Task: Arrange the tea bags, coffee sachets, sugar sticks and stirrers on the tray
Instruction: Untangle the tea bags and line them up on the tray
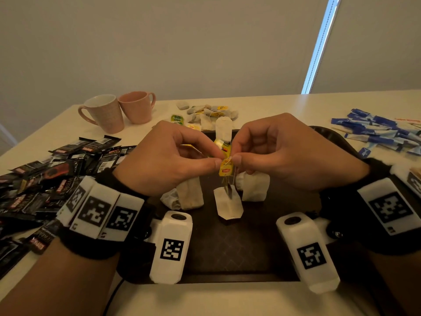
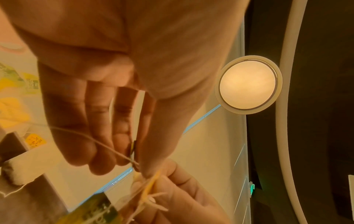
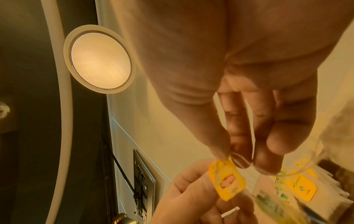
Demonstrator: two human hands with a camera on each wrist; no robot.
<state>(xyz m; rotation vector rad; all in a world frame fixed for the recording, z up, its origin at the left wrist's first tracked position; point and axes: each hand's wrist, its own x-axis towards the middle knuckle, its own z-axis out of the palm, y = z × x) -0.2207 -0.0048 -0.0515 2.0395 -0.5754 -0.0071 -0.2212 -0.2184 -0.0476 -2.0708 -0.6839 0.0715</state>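
Both hands hover above the dark tray (image 1: 239, 247) and work a tangle of tea bag strings. My left hand (image 1: 215, 161) pinches the strings (image 2: 107, 147) between thumb and forefinger. My right hand (image 1: 234, 158) pinches the top of a yellow tag (image 1: 226, 168), which shows clearly in the right wrist view as the tag (image 3: 227, 181). Tea bags dangle from the strings: one in the middle (image 1: 229, 205), one under the left hand (image 1: 190, 195), one under the right hand (image 1: 254, 187). Another tea bag (image 1: 224, 131) shows behind the fingers.
Black coffee sachets (image 1: 45, 179) are heaped on the white table at the left. Two pink mugs (image 1: 102, 112) stand at the back left. A pile of loose tea bags (image 1: 209, 112) lies behind the tray. Blue sugar sticks (image 1: 376, 131) are spread at the right.
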